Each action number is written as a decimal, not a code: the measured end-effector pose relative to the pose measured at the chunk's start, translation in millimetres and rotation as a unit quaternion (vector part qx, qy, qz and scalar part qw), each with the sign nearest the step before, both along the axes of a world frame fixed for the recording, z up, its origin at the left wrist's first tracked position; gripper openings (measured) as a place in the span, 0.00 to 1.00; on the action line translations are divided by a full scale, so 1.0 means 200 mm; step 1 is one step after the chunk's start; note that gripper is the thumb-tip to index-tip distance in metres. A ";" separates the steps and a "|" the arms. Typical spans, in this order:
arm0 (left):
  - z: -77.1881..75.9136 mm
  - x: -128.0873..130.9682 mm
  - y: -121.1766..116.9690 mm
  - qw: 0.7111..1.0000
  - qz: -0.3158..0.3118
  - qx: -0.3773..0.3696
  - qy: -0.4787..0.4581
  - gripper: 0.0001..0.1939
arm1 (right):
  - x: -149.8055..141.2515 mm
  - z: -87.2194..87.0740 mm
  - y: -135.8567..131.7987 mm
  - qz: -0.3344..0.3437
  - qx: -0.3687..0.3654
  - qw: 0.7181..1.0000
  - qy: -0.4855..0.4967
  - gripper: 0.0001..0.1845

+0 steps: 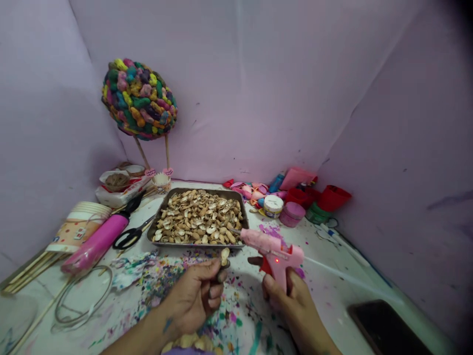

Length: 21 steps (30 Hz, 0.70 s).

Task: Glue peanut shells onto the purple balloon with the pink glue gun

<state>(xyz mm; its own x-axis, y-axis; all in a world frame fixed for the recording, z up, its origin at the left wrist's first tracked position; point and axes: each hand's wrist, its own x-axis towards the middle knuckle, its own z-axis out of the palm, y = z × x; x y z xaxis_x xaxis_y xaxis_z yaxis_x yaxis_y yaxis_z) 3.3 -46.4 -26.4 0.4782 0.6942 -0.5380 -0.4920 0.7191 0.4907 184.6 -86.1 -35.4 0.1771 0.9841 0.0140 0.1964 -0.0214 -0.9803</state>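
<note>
Pinching a peanut shell (224, 256) upright between thumb and fingertips of the left hand (195, 296), long axis near vertical, just in front of the shell-filled metal tray (155, 231). Gripping the pink glue gun (271, 252) in the right hand (291, 301), fingers wrapped round the grip, nozzle aimed left, its tip just right of and slightly above the shell, close but apart.

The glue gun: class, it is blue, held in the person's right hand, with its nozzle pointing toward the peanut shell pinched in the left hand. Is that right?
Not quite. The glue gun is pink, not blue, as the head view shows. The rest holds: the right hand holds it, and its nozzle points toward the peanut shell pinched in the left hand.
</note>
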 end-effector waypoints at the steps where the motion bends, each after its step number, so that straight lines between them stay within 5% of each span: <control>1: -0.01 0.00 0.00 1.000 0.001 -0.005 -0.001 0.06 | 0.01 -0.02 -0.02 -0.004 -0.005 1.000 0.002 0.20; 21: -0.01 0.01 0.01 1.000 0.020 -0.018 0.010 0.08 | -0.02 -0.08 -0.13 0.004 -0.066 0.989 0.132 0.22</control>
